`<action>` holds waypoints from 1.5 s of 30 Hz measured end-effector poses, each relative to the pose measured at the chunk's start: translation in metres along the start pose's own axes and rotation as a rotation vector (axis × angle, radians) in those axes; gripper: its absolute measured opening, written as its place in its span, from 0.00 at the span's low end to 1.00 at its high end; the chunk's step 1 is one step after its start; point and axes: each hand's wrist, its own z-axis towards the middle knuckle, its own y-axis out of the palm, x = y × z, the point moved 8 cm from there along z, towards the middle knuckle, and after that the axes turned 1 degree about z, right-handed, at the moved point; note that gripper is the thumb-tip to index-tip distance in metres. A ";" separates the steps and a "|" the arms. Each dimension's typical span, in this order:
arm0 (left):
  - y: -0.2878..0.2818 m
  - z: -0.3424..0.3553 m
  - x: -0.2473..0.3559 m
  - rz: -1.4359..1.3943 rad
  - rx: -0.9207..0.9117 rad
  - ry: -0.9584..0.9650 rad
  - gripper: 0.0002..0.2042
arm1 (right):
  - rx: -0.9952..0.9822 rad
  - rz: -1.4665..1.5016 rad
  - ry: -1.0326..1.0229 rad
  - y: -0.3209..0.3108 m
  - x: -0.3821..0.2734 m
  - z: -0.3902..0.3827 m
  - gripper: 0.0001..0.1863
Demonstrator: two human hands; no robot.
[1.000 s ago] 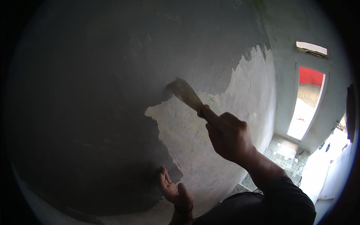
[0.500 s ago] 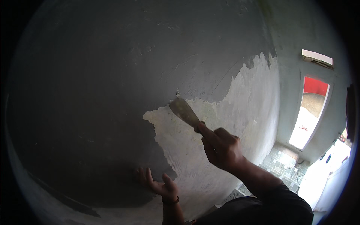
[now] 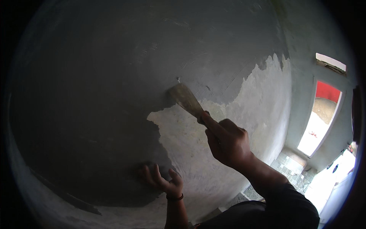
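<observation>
My right hand (image 3: 227,141) is closed round the handle of a putty knife (image 3: 185,99). The blade lies on dark grey coating just above its ragged border with the paler patch (image 3: 206,145) of wall, near a small light fleck in the coating. Lower down, my left hand (image 3: 163,177) has its fingers apart and slightly curled, holding nothing, with the fingertips at or against the dark coated wall (image 3: 95,95); whether they press on it I cannot tell.
At the right, an adjoining wall (image 3: 299,95) has a tall narrow window (image 3: 318,118) and a slot opening (image 3: 330,61) above it. Below are a tiled floor (image 3: 291,171) and a bright white surface (image 3: 328,191) at the lower right.
The blade moved down toward the border, then back up over the dark coating. My left hand shifted leftward with its fingers spreading. The view has shifted slightly, putting the window farther right.
</observation>
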 end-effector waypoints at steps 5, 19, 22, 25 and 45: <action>0.000 0.000 0.001 -0.042 0.012 -0.020 0.24 | 0.045 0.078 -0.094 -0.013 -0.012 0.010 0.27; 0.002 0.002 0.004 0.006 -0.015 -0.024 0.21 | 0.046 0.038 -0.140 -0.021 -0.014 0.037 0.25; 0.001 0.004 0.003 -0.017 -0.014 -0.031 0.20 | 0.110 -0.029 -0.205 -0.021 -0.015 0.094 0.21; 0.000 0.003 0.004 -0.010 -0.002 -0.020 0.19 | 0.145 0.149 -0.238 -0.038 -0.026 0.156 0.17; 0.002 -0.005 -0.002 -0.057 0.024 -0.102 0.20 | -0.124 0.068 0.036 -0.031 0.030 -0.005 0.23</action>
